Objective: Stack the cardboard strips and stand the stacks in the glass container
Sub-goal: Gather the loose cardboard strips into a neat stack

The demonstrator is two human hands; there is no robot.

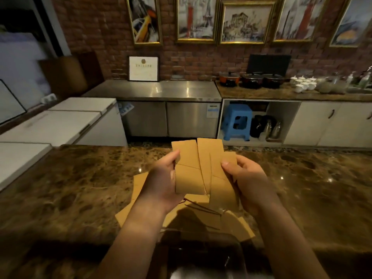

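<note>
Cardboard strips [203, 168] fanned unevenly, gripped by left hand [161, 182] and right hand [247, 178]; more loose strips [138, 184] on desk [70, 178], glass container [203, 256] looks unfilled.

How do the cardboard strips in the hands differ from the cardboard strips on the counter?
The held strips stand almost upright above the counter, fanned unevenly in the grip of the left hand and right hand. The loose strips lie flat and scattered, untouched. Both are the same tan cardboard.

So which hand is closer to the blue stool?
The right hand: the blue stool stands beyond it, up across the aisle. The left hand is farther over to the left.
</note>
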